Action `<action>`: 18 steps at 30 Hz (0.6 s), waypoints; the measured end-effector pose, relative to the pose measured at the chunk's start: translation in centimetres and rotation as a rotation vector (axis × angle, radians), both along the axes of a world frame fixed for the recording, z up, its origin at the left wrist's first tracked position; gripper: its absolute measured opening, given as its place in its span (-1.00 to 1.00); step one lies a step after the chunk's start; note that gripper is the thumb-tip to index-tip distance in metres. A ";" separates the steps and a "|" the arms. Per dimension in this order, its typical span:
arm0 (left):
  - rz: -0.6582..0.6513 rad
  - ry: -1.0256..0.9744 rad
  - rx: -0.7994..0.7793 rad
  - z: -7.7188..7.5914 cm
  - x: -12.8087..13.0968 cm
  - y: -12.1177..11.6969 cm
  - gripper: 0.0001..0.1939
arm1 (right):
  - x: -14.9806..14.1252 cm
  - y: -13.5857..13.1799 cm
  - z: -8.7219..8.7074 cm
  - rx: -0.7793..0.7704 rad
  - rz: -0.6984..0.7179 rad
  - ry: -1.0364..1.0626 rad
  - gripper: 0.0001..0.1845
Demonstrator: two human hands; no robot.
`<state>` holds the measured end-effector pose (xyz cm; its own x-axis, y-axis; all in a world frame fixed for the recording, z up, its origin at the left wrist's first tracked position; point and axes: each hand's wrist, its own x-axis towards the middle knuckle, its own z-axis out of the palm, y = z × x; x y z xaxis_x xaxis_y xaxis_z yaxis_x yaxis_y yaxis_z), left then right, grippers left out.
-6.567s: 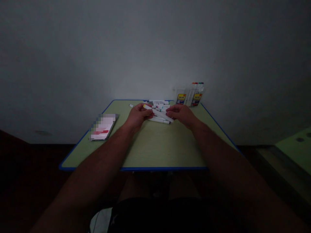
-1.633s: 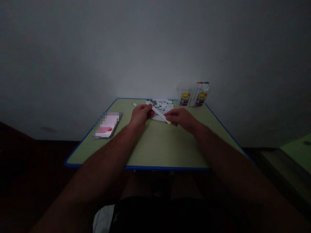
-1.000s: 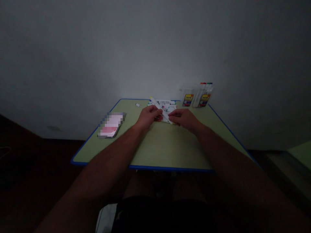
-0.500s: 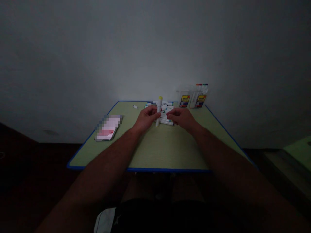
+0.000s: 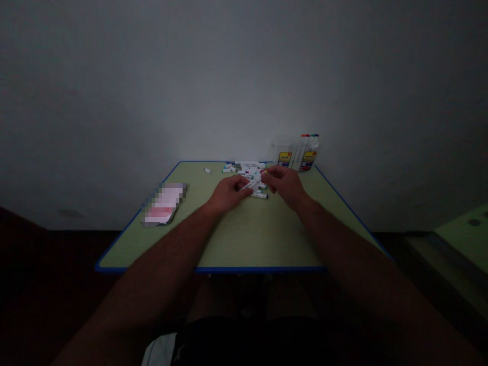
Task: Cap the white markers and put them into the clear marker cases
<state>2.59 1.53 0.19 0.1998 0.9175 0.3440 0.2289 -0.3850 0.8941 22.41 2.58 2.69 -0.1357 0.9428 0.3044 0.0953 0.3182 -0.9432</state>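
A white marker (image 5: 253,182) with a yellow end slants between my hands, above a pile of markers. My left hand (image 5: 230,194) grips its lower part between thumb and fingers. My right hand (image 5: 282,182) pinches the yellow end, which its fingers partly cover. Beneath and behind, several white markers (image 5: 249,164) with coloured ends lie loosely on the table (image 5: 251,234). One marker with a dark end (image 5: 261,195) rests just in front of the pile.
Two clear marker cases (image 5: 284,156) with yellow labels stand at the back right by the wall; the right one (image 5: 309,157) holds several markers. A small white cap (image 5: 208,171) lies at the back left. A phone-like flat object (image 5: 164,203), blurred over, lies on the left side.
The marker has swung from upright to a slant, its yellow end now toward the right. My right hand has closed on that end. The view has shifted slightly.
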 end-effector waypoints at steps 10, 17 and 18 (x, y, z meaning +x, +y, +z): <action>0.213 0.332 0.060 0.6 -0.6 0.0 -0.79 | 0.8 1.2 -0.3 0.018 -0.094 0.172 -0.67; 0.279 0.368 0.076 0.7 -0.7 0.2 -0.75 | 1.8 1.9 0.0 -0.011 -0.183 0.253 -0.71; 0.279 0.361 0.070 0.7 -0.7 0.2 -0.73 | 1.9 1.9 0.1 -0.012 -0.190 0.259 -0.71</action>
<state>1.92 1.71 0.90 0.0665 0.9300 0.3614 0.6243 -0.3213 0.7121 24.30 4.51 2.77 0.1241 0.9476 0.2945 -0.0921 0.3065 -0.9474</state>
